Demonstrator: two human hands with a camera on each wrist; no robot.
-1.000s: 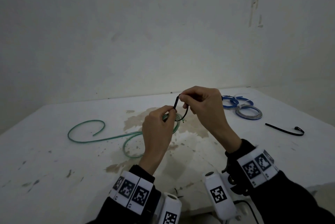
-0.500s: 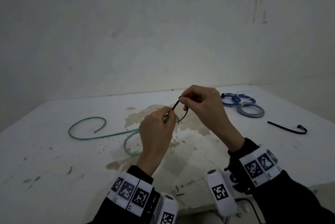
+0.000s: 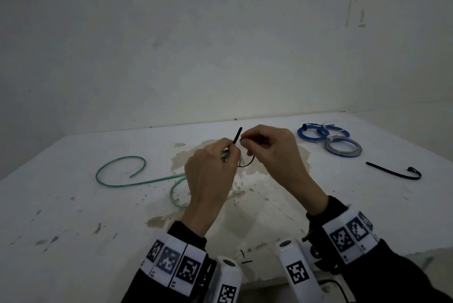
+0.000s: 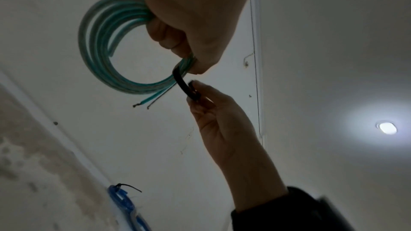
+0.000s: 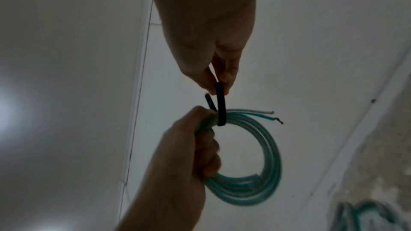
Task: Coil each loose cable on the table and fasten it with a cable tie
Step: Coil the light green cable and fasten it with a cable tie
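My left hand (image 3: 229,154) grips a green cable coil (image 4: 98,45) of several turns, held above the table. A black cable tie (image 5: 221,104) loops round the coil next to my left thumb. My right hand (image 3: 245,142) pinches one end of the tie (image 4: 184,85) between thumb and forefinger. The tie's other end (image 3: 237,135) sticks up between the two hands. In the right wrist view the coil (image 5: 264,173) hangs below my left hand (image 5: 204,117), its two bare wire ends pointing right. A loose green cable (image 3: 137,181) lies curled on the table at the left.
Two tied blue coils (image 3: 312,132) and a grey coil (image 3: 343,149) lie at the back right of the white table (image 3: 73,241). A spare black cable tie (image 3: 392,172) lies further right. Small black offcuts (image 3: 245,257) sit near the front edge.
My left hand has risen closer to the right hand. The tie's loop has drawn in, and its free end now stands out between the hands.
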